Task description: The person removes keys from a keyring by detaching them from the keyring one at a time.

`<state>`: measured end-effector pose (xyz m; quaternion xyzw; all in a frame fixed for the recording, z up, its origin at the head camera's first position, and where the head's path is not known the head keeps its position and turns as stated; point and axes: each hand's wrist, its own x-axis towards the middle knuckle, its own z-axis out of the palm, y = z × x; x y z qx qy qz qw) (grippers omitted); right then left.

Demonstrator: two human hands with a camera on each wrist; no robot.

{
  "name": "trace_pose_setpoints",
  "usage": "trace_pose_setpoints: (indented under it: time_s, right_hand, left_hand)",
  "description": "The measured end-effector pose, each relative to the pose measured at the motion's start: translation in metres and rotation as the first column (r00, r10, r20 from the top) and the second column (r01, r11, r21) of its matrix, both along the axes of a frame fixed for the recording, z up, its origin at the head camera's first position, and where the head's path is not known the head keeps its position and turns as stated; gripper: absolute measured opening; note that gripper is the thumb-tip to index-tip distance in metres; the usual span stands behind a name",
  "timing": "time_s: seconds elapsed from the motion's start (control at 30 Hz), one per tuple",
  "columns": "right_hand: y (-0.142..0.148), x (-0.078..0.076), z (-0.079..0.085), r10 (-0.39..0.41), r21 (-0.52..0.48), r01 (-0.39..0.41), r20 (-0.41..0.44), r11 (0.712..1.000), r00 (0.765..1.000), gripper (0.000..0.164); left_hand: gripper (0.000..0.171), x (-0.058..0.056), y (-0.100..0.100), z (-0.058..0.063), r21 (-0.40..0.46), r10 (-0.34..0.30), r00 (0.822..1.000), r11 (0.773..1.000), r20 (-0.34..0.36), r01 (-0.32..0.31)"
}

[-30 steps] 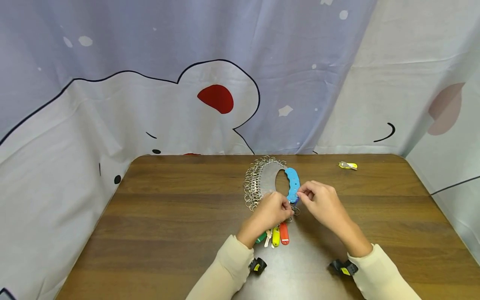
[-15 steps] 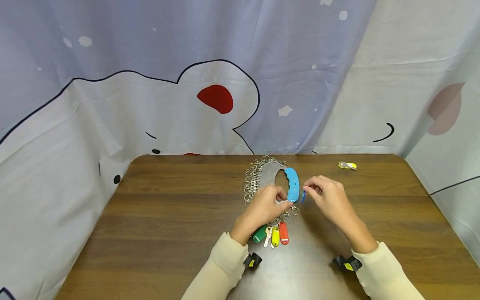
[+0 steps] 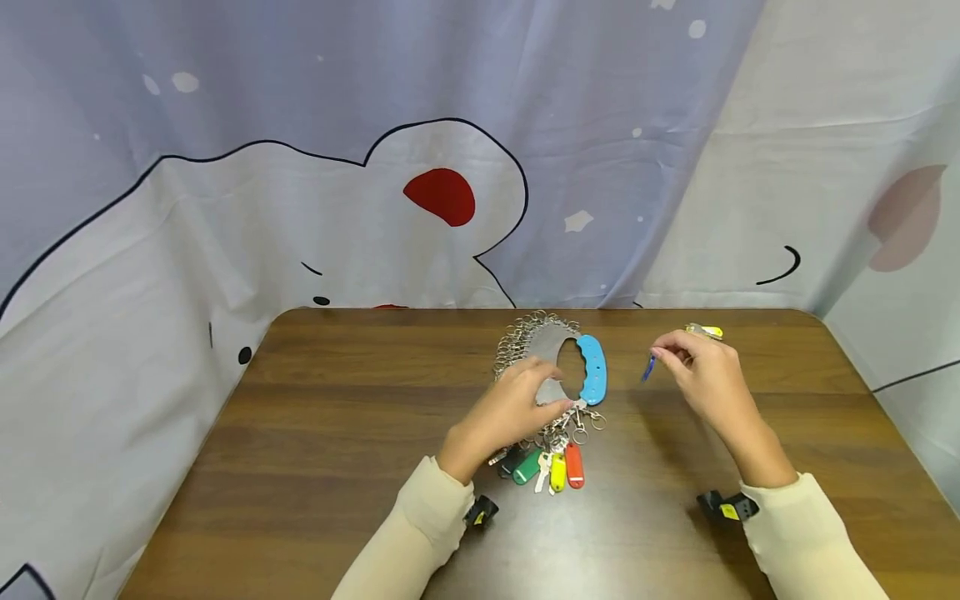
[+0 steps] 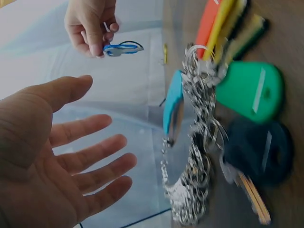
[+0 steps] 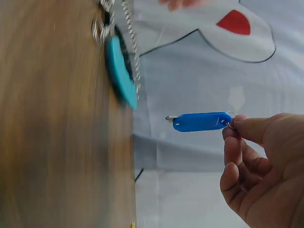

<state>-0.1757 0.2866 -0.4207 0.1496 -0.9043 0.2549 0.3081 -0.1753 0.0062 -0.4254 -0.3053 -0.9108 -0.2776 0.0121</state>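
My right hand (image 3: 701,367) pinches the ring of a blue key tag (image 5: 199,122) between thumb and fingertips. The tag hangs above the table, and the tip of a key shows past its end. A big key ring holder (image 3: 551,340) lies on the table, a curved metal plate edged with many small rings and fitted with a blue handle (image 3: 594,371). Over its near left part is my left hand (image 3: 510,400), fingers spread and holding nothing. Red (image 3: 574,467), yellow (image 3: 558,473), green (image 3: 527,467) and black (image 4: 259,149) key tags with keys lie at its near end.
Another key with a yellow tag (image 3: 711,332) lies near the table's back edge, partly behind my right hand. A patterned curtain (image 3: 345,225) hangs right behind the wooden table (image 3: 337,433).
My right hand has drawn the blue key tag away from the holder, to the right and slightly back. My left hand has let go of the holder's near end and moved left, fingers spreading.
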Motion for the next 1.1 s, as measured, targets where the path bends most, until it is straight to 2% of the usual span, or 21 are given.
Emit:
trace_pose_setpoints:
  time_s: [0.3,0.47,0.87,0.97,1.1]
  right_hand:
    - [0.047,-0.015,0.004,-0.028,0.051,0.026,0.042,0.998,0.999,0.005]
    - [0.077,-0.022,0.004,-0.049,0.097,0.045,0.045,0.994,0.998,0.005]
    - [0.121,-0.038,-0.006,-0.097,0.222,0.074,0.093,0.972,0.991,0.004]
    - [0.130,-0.039,-0.005,-0.113,0.257,0.082,0.109,0.963,0.988,0.004]
    - [0.143,-0.036,-0.003,-0.157,0.328,0.094,0.172,0.940,0.972,0.004]
  left_hand:
    - [0.054,0.007,-0.022,-0.006,-0.093,-0.013,1.000,0.996,-0.001,0.013]
    - [0.056,0.012,-0.029,-0.011,-0.126,-0.041,0.999,0.991,-0.010,0.039]
    - [0.056,0.025,-0.046,-0.023,-0.203,-0.146,0.980,0.972,-0.135,0.117]
    - [0.054,0.028,-0.052,-0.026,-0.217,-0.167,0.971,0.968,-0.171,0.128]
    - [0.052,0.033,-0.059,-0.026,-0.249,-0.191,0.956,0.959,-0.224,0.134]
